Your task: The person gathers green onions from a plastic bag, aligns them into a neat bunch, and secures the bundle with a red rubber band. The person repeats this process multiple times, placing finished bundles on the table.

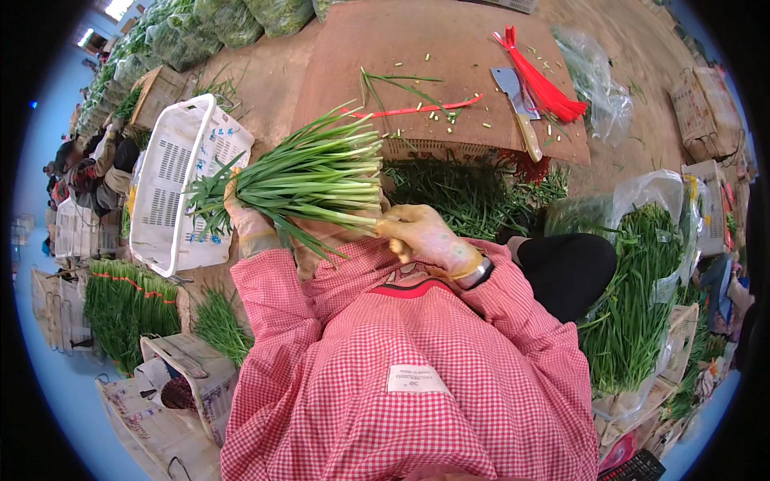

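A bunch of garlic chives (319, 174) lies across my lap side, its pale cut ends to the right. My left hand (243, 213), in a thin glove, grips the leafy part. With bent fingers my gloved right hand (430, 237) touches the lowest stem ends; whether it pinches a stem is unclear. Beyond them, a brown board (361, 36) bears a flat red tie (415, 110), loose green leaves and cut stem bits. A cleaver (518, 111) with a wooden handle lies at its right, beside a bundle of red ties (544, 84).
A white plastic crate (174, 180) stands tilted at the left, near tied green bunches (129, 312). Loose greens (457, 192) lie under the board's near edge. At the right, a plastic-lined crate holds long chives (637, 300). Several people sit at the far left.
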A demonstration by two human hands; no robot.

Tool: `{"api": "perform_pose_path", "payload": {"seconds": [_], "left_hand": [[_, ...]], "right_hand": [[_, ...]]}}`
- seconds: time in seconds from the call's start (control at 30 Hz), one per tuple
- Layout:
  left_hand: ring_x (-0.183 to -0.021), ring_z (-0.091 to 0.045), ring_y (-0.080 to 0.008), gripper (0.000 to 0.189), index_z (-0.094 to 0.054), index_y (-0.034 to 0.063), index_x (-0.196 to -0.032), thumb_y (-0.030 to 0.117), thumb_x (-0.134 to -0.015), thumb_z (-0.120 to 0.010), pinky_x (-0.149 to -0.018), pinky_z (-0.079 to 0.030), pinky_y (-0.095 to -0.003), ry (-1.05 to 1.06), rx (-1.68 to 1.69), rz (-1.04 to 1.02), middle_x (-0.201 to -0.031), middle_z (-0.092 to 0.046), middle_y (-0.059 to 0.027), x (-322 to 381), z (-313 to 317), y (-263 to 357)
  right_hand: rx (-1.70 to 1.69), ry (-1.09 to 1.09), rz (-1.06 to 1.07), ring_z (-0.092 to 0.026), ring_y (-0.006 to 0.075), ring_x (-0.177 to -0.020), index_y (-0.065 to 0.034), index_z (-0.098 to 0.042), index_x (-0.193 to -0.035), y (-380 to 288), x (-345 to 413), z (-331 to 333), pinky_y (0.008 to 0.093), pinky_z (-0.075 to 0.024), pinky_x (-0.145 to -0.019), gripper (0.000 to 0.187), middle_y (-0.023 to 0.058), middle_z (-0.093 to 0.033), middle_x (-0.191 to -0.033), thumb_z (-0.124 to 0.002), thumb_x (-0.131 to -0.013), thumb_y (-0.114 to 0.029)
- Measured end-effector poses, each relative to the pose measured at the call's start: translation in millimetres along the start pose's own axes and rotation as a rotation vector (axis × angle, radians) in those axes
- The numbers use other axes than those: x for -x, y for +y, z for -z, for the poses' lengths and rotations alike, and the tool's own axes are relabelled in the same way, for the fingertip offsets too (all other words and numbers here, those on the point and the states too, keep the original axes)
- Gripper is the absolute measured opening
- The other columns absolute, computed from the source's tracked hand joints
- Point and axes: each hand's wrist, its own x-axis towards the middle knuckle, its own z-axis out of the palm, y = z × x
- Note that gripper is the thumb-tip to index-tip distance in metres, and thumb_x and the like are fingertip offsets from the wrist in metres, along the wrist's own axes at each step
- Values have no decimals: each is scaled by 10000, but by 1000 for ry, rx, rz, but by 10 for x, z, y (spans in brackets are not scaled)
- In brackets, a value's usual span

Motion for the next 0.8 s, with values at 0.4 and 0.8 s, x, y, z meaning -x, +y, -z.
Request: {"api": "perform_pose_path", "payload": {"seconds": [0.4, 0.8], "left_hand": [[-1050, -692, -256, 360, -700, 65, -1233, 305, -985, -600, -982, -565, -422, 17, 7, 64, -1167, -736, -100, 166, -332, -62], [-1017, -661, -229, 364, -646, 16, -1274, 220, -975, -606, -956, -550, -374, -135, -82, 25, -1109, -709, -70, 406, -901, 32]], "right_hand": [[198, 44, 339, -553, 204, -1337, -27, -410, -1574, -189, -273, 732, 344, -416, -1124, 693, 140, -538, -1527, -656, -1004, -335], [8, 327, 78, -643, 73, -711, 6, -727, -1092, 214, -555, 606, 217, -531, -672, 214, 30, -729, -926, -750, -941, -145]]}}
